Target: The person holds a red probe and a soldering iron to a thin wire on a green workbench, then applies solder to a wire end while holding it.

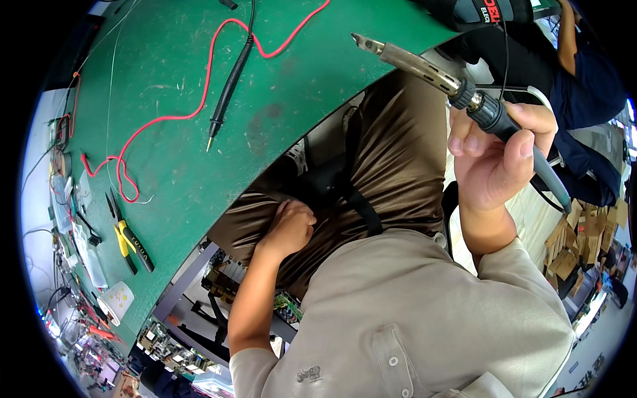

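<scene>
My right hand (491,162) is raised at the upper right, its fingers wrapped round the dark grip of a soldering iron (424,69). The iron's metal barrel and tip point up and to the left, above the table's edge, touching nothing. From the grip, the handle's grey tail runs down past my palm. My left hand (292,225) rests on my thigh, curled into a fist, with nothing showing in it. On the green table (179,149) lie a black test probe (229,89) with a bare metal tip and a loose red wire (209,73).
Pliers (127,240) with yellow and black handles lie near the table's left edge, close to a white cup (117,302). A black bag (471,12) sits at the far edge. Another person (587,99) is at the right, above cardboard pieces (584,239).
</scene>
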`<state>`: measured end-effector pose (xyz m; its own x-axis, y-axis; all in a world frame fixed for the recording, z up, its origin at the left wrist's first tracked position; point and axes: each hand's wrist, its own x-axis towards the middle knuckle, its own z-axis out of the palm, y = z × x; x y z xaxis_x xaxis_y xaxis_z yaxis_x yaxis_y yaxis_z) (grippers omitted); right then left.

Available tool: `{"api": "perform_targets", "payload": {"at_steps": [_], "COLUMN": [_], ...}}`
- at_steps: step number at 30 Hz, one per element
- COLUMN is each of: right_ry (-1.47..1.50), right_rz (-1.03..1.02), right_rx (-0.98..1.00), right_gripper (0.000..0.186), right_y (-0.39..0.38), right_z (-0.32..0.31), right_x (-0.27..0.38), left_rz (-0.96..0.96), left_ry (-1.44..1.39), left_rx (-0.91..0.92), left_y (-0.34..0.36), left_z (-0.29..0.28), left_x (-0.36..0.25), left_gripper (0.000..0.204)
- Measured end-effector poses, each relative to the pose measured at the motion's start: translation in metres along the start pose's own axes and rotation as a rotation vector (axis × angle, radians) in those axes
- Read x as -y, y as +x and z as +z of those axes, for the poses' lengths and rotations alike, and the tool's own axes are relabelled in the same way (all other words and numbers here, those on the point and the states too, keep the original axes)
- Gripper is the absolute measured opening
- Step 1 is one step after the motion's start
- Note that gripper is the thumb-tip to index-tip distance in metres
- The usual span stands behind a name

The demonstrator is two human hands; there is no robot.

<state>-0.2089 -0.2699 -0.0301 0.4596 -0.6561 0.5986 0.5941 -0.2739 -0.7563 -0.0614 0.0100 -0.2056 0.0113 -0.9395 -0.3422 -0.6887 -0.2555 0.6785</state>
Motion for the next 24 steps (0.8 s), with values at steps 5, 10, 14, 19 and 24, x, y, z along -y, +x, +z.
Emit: {"api": "perform_targets", "payload": {"at_steps": [5, 10, 14, 19, 24], "right_ry": [0.026, 0.036, 0.065, 0.037, 0.072], "right_rz": [-0.010, -0.009, -0.034, -0.085, -0.084], "right_rx": [0.002, 0.007, 0.001, -0.007, -0.037], "right_gripper": [0.027, 0.026, 0.025, 0.023, 0.022], "right_y": [0.006, 0.008, 0.004, 0.003, 0.002], "right_z": [-0.004, 0.003, -0.002, -0.009, -0.007], "right_x": [-0.003, -0.006, -0.006, -0.004, 0.004], "left_rz": [-0.060, -0.080, -0.054, -0.073, -0.033], "left_ry": [0.106, 0.015, -0.030, -0.066, -0.086], "left_rx": [0.097, 0.124, 0.092, 0.063, 0.010], "left_y": [-0.010, -0.002, 0.002, 0.007, 0.008], "left_z": [-0.001, -0.011, -0.012, -0.022, -0.025], "left_x": [-0.004, 0.006, 0.014, 0.007, 0.006], "left_gripper": [0.024, 0.031, 0.035, 0.038, 0.032]}}
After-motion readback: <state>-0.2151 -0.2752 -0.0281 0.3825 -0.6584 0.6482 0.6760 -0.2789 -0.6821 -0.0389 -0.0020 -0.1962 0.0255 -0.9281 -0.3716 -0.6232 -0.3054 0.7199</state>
